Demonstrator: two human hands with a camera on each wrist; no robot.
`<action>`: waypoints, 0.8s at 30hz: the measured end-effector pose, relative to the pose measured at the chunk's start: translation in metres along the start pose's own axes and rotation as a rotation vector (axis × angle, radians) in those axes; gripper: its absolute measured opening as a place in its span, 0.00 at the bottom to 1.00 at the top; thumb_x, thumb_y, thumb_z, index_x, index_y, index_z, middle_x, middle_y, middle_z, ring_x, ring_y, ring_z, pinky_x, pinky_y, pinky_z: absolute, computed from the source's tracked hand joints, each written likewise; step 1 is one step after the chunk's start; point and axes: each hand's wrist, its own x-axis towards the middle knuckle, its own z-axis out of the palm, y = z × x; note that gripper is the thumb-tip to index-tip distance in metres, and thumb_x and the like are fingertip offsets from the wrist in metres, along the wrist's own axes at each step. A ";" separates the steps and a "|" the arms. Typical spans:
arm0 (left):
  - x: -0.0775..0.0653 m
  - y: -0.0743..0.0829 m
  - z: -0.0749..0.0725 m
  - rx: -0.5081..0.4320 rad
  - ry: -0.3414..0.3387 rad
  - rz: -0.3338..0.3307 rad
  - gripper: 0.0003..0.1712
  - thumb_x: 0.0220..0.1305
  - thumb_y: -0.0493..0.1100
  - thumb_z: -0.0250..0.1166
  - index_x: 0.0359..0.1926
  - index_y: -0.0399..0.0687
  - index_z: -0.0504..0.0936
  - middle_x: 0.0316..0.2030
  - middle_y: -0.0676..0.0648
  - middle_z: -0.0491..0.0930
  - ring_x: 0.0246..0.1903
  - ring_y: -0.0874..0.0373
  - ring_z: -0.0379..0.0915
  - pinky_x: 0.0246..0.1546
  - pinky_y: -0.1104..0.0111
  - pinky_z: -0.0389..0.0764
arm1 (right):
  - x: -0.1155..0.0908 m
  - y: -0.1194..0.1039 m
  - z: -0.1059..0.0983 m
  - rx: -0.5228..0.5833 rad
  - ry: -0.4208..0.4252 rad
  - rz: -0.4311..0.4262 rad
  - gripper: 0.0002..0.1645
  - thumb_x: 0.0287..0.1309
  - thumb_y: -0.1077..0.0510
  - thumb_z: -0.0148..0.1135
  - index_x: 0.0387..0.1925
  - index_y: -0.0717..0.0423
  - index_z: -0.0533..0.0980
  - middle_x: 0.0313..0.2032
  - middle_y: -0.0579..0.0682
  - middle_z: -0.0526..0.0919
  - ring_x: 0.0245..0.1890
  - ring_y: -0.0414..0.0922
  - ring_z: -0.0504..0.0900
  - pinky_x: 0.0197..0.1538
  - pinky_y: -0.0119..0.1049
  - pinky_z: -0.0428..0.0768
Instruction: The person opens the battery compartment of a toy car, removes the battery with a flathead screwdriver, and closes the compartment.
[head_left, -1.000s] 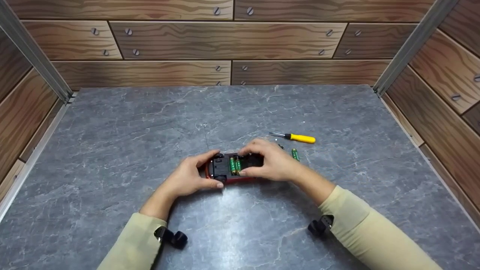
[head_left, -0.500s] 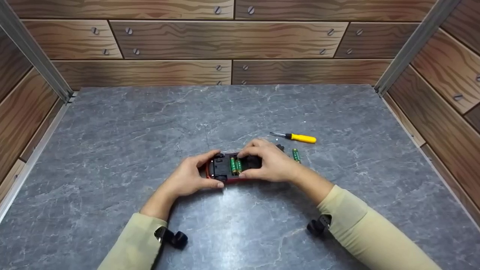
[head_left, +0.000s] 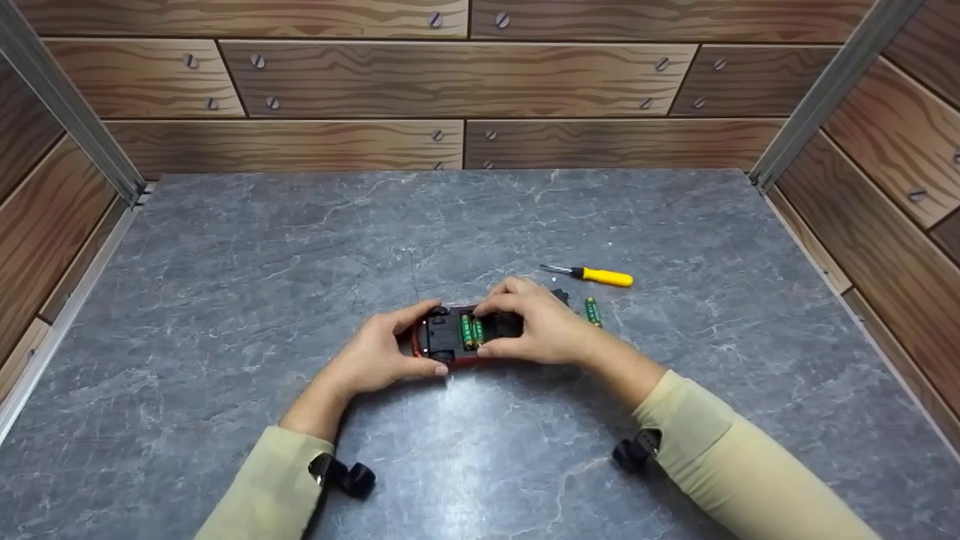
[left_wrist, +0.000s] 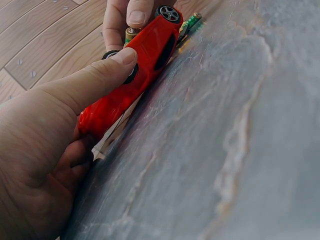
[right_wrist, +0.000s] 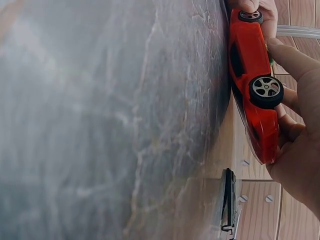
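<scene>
A red toy car (right_wrist: 252,57) lies upside down on the table, its black underside (head_left: 444,335) up. My left hand (head_left: 380,352) grips its left end, the thumb over a near wheel (left_wrist: 170,14) side and the fingers at the far side. Two green batteries (head_left: 468,331) lie side by side in the open battery bay. With thumb and fingertips at its two ends, my right hand (head_left: 551,321) pinches the right-hand battery (head_left: 479,332). The left wrist view shows that battery's end (left_wrist: 131,33) just under the right thumb.
Another green battery (head_left: 592,311) lies on the table right of the right hand. Behind that hand is a black plastic piece (head_left: 561,295). A yellow-handled screwdriver (head_left: 606,277) lies further back, with a tiny shiny bit (head_left: 553,279) near its shaft. A thin antenna wire (head_left: 413,274) sticks out behind the car.
The right hand has shifted very slightly, and more of the black plastic piece shows behind it. The left hand and the car have stayed in place.
</scene>
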 end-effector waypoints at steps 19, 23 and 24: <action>0.001 0.000 0.001 0.008 0.000 -0.021 0.59 0.48 0.54 0.87 0.79 0.52 0.69 0.72 0.44 0.74 0.68 0.49 0.73 0.75 0.51 0.65 | 0.000 0.001 0.000 -0.004 -0.004 0.000 0.33 0.56 0.38 0.79 0.60 0.44 0.84 0.56 0.46 0.78 0.57 0.48 0.75 0.65 0.52 0.74; 0.001 -0.001 0.001 0.001 0.002 -0.021 0.59 0.48 0.54 0.87 0.79 0.52 0.69 0.72 0.44 0.74 0.67 0.50 0.74 0.75 0.51 0.66 | 0.001 0.001 0.001 0.001 -0.004 -0.007 0.33 0.56 0.38 0.79 0.60 0.44 0.85 0.55 0.45 0.77 0.57 0.47 0.75 0.64 0.51 0.74; 0.001 -0.001 0.001 -0.003 0.002 -0.022 0.59 0.48 0.53 0.87 0.79 0.51 0.69 0.72 0.44 0.75 0.67 0.50 0.74 0.74 0.51 0.66 | 0.001 0.001 0.001 0.003 -0.004 -0.010 0.32 0.56 0.38 0.79 0.60 0.44 0.85 0.55 0.45 0.77 0.56 0.47 0.75 0.64 0.50 0.74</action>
